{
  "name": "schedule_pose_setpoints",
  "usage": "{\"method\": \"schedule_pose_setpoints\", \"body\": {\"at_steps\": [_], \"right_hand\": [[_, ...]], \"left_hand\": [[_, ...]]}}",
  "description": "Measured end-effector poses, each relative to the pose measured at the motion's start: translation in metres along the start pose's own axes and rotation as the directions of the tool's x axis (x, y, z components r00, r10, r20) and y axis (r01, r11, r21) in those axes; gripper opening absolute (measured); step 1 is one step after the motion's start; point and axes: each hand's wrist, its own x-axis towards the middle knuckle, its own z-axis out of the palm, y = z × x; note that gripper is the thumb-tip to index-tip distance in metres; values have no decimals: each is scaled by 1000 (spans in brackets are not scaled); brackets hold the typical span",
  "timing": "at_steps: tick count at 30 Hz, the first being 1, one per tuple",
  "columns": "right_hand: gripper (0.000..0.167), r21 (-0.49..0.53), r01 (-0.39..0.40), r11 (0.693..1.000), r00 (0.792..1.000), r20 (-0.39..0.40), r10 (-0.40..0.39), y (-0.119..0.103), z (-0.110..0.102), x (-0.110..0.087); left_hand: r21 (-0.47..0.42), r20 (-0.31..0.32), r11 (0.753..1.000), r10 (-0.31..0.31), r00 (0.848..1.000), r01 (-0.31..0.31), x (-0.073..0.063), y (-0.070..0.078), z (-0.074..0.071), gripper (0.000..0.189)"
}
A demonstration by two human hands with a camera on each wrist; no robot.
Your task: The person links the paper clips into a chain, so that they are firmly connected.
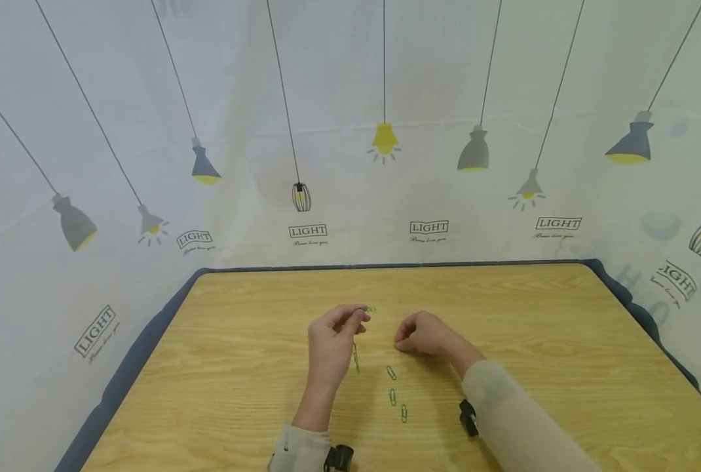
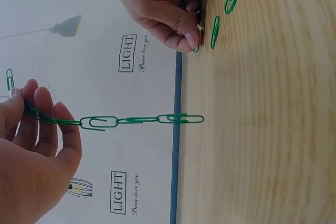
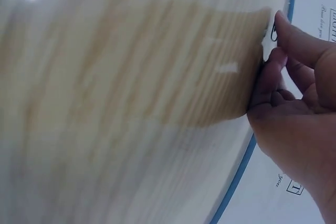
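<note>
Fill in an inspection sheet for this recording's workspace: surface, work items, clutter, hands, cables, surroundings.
Surface: wood-grain table.
Work items: linked chain of green paper clips hanging from the left hand; three loose clips lying apart from one another on the table.
Clutter: nothing seen.
Left hand: raised, pinching the chain's upper part; one clip juts past the fingertips, its link hidden.
Right hand: low over the table, fingers curled, pinching another clip mostly hidden by the fingertips.
Cables: nothing seen; the lamp cords are printed.
Surroundings: white backdrop with printed lamps and "LIGHT" lettering; black wrist cameras at both sleeves.
</note>
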Motion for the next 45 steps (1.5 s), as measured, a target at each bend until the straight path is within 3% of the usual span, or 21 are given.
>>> {"method": "schedule_pose_setpoints", "body": {"at_steps": [8, 13, 18, 26, 31, 37, 39, 42, 45], "right_hand": [[8, -3, 12, 1000, 996, -85, -12, -1, 8, -5], [13, 150, 20, 989, 994, -110, -3, 6, 4, -11], [32, 360, 24, 933, 996, -87, 8, 7, -13, -21], [28, 490, 152, 858, 980, -188, -67, -20, -22, -51], [30, 592, 199, 781, 966, -251, -56, -36, -19, -72], [22, 702, 255, 665, 955, -292, -58, -46, -19, -84], [20, 719, 275, 639, 951, -303, -69, -50, -19, -88], [24, 714, 305, 630, 941, -329, -83, -59, -15, -93], [29, 694, 318, 646, 933, -350, -83, -67, -9, -96]], "left_hand": [[14, -18, 1000, 7, 1000, -6, -1, -2, -1, 14], [27, -23, 1000, 9, 1000, -9, -2, -2, 1, 15], [37, -15, 999, 19, 1000, -18, -3, -1, 2, 16], [61, 26, 998, 3, 1000, -5, -4, -1, 4, 18], [67, 22, 998, -4, 1000, 2, -5, 2, 3, 17], [46, -17, 999, -10, 1000, 11, -7, 0, 2, 15], [39, -19, 999, -13, 1000, 14, -8, 0, 2, 16], [40, -14, 999, -20, 1000, 21, -9, 1, 4, 16], [53, -6, 998, -23, 1000, 24, -9, 1, 5, 17]]}}
